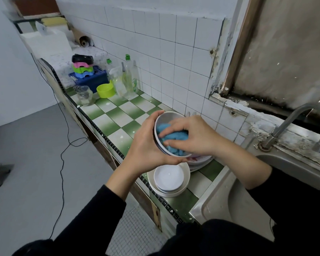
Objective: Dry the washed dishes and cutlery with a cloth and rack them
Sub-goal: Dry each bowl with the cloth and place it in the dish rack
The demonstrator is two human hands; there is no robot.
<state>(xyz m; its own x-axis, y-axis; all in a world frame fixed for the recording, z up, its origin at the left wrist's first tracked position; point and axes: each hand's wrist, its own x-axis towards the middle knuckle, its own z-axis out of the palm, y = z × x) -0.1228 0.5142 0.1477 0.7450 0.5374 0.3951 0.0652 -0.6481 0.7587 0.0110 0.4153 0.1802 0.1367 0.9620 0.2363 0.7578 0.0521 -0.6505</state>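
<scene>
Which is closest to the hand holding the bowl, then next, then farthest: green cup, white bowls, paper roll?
1. White bowls, just below the left hand.
2. Green cup, farther along the counter.
3. Paper roll, at the far end.

Fig. 1 | text you can read: none | label on dish-soap bottle (132, 80), left of centre: blurred

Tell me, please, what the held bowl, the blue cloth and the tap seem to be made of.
Bowl: probably glazed ceramic, since it is white and glossy with a dark blue line outside; hard plastic is possible. Cloth: soft fuzzy fabric, perhaps microfibre, crumpled easily. Tap: metal, dull grey with a soft shine.
</scene>
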